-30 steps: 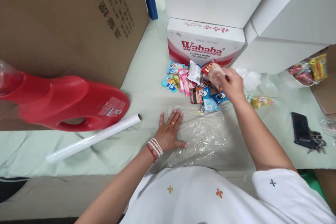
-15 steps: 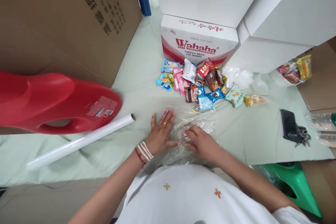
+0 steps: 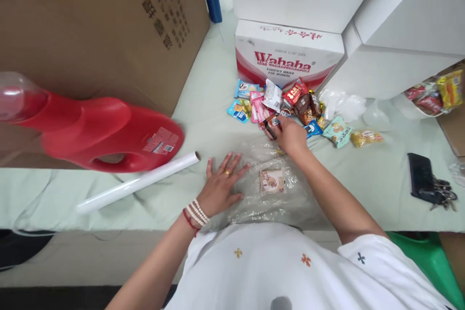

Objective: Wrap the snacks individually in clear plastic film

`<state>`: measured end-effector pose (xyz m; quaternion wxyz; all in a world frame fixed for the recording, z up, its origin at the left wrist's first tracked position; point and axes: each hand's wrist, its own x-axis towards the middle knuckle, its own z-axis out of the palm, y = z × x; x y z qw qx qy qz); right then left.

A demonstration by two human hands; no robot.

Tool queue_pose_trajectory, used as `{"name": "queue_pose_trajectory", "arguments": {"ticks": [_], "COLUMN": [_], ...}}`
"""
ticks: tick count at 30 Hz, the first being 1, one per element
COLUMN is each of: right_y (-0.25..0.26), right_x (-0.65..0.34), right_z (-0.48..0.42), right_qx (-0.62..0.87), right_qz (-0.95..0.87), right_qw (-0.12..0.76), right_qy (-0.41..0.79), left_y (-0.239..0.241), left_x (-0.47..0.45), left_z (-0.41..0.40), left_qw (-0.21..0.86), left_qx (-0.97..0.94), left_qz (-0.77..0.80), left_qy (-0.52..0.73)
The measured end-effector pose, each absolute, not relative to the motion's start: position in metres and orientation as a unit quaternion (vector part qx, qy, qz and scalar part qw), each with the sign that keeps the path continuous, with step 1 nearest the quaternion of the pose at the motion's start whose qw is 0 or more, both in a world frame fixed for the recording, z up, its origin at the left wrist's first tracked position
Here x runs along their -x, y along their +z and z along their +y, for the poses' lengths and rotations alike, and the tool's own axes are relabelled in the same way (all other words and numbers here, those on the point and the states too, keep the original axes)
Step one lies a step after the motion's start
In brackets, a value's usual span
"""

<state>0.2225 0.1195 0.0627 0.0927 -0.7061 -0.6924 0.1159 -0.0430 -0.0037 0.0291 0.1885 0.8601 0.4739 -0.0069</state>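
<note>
Looking down from the head at a table under a pale green cloth. Near the body, left hand flat on the cloth, palm down, fingers spread wide, empty. Thumb and finger ends on the left edge of a clear plastic sheet. White and red bands round that wrist. On the middle of the sheet, a small tan packet, lying flat, just beside the left hand, not touching it.

Farther out, right hand stretched past the far edge of the sheet, fingers bent down onto a brown packet at the near edge of a pile of snack packets. Touching it for sure; pinched or only pressed, cannot tell. Pile right in front of a red and white Wahaha box. Right of the pile, a mint green packet and a yellow packet. Behind, big white boxes.

On the left, a red jug on its side in front of a big brown box, with a white roll lying just in front of the jug. Far right, a black phone with keys touching it, well apart from both hands
</note>
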Motion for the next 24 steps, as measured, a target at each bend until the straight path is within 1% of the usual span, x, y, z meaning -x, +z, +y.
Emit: {"name": "queue_pose_trajectory", "arguments": {"ticks": [3,4,5,6,7,9,11,13,15,19,21,24], "right_y": [0.073,0.079,0.086,0.092,0.098,0.103,0.101,0.094,0.088,0.086,0.086,0.083], "right_x": [-0.251,-0.261,-0.269,-0.274,-0.277,-0.274,-0.265,-0.255,-0.25,-0.249,-0.249,-0.247], "right_z": [0.105,0.098,0.09,0.081,0.073,0.056,0.044,0.037,0.032,0.021,0.015,0.006], "right_qx": [0.655,0.626,0.591,0.55,0.508,0.433,0.391,0.388,0.4,0.411,0.414,0.418], "right_qz": [-0.698,-0.7,-0.707,-0.719,-0.737,-0.785,-0.828,-0.85,-0.858,-0.866,-0.87,-0.869], "right_qw": [0.219,0.25,0.262,0.254,0.225,0.128,0.036,-0.015,-0.021,-0.002,-0.018,-0.039], "right_qy": [0.189,0.235,0.288,0.341,0.385,0.425,0.401,0.355,0.32,0.283,0.268,0.261], "left_y": [0.023,0.02,0.017,0.014,0.012,0.011,0.013,0.019,0.026,0.039,0.042,0.04], "left_x": [0.054,0.057,0.059,0.061,0.062,0.062,0.062,0.063,0.065,0.067,0.062,0.055], "left_z": [-0.006,-0.006,-0.007,-0.007,-0.006,-0.005,-0.004,-0.004,-0.006,-0.022,-0.031,-0.04], "left_qw": [0.216,0.223,0.226,0.227,0.226,0.225,0.225,0.22,0.205,0.157,0.136,0.147], "left_qx": [-0.869,-0.869,-0.869,-0.868,-0.869,-0.869,-0.867,-0.864,-0.862,-0.873,-0.89,-0.914], "left_qz": [0.445,0.441,0.44,0.44,0.44,0.441,0.444,0.453,0.463,0.46,0.43,0.372], "left_qy": [-0.025,-0.028,-0.028,-0.027,-0.025,-0.024,-0.027,-0.024,-0.011,0.038,0.063,0.071]}}
